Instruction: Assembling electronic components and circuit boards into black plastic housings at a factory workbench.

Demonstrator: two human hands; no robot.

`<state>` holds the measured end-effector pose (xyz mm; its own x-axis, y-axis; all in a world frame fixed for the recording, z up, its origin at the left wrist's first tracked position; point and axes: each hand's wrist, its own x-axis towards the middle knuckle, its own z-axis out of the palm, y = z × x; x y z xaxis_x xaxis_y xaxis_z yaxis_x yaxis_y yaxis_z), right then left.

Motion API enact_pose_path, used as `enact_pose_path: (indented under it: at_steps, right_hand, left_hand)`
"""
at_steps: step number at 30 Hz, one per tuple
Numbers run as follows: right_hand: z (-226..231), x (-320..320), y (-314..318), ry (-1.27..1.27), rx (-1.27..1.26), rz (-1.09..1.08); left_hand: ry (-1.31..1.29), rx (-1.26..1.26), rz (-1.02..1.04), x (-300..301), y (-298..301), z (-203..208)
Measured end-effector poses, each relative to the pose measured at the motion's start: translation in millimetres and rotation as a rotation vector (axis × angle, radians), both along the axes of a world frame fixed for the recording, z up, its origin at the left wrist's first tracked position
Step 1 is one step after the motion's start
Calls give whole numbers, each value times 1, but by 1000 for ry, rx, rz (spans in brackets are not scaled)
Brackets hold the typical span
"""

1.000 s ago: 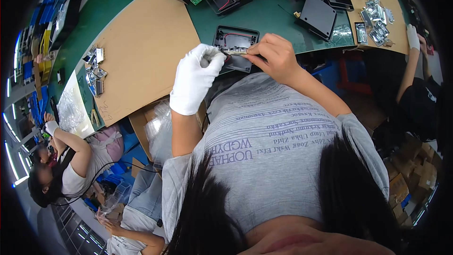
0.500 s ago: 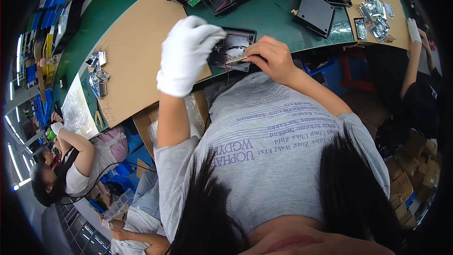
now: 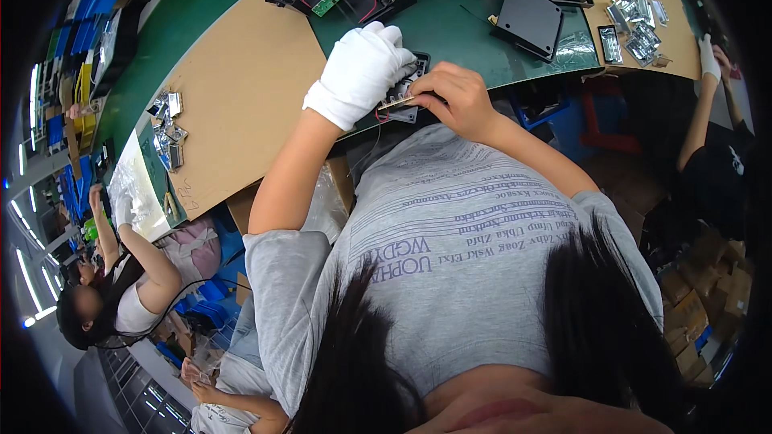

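A small black open housing [image 3: 410,116] lies at the table's near edge in front of me. My right hand [image 3: 460,100], bare, pinches a narrow circuit board [image 3: 396,102] between thumb and fingers over the housing's near part. Thin red and dark wires [image 3: 379,115] hang from the board's left end. My left hand [image 3: 362,72], in a white glove, is curled over the housing's left side. Its fingers are bent together, and whatever they grip is hidden behind the glove.
Several black housings with wires, one with a green circuit board [image 3: 330,2], lie at the back. A closed black box [image 3: 528,20] is at back right. Metal parts sit on brown boards to the left [image 3: 167,130] and right [image 3: 639,26]. Co-workers sit on both sides.
My left hand has moved right and down onto the housing, covering more of it. The right hand keeps its pinch on the circuit board, shifting only slightly left.
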<state>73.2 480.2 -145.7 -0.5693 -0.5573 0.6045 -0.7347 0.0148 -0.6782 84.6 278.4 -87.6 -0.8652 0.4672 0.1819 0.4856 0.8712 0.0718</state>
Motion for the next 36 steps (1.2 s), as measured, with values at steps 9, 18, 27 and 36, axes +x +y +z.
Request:
enact_pose_path:
  at_steps: [9,18,27,36]
  right_hand:
    - [2,4,-1,-15,8,-3]
    - [1,5,-9,1,-26,-72]
    - [-2,3,-6,-39,23,-70]
    - [25,2,-4,-460,21,-106]
  left_hand:
    - [41,262,46,2,-10,13]
    - [-98,565,523,99,-11,15]
    - [48,107,339,99,4,20]
    - [29,231,616,101,32,7]
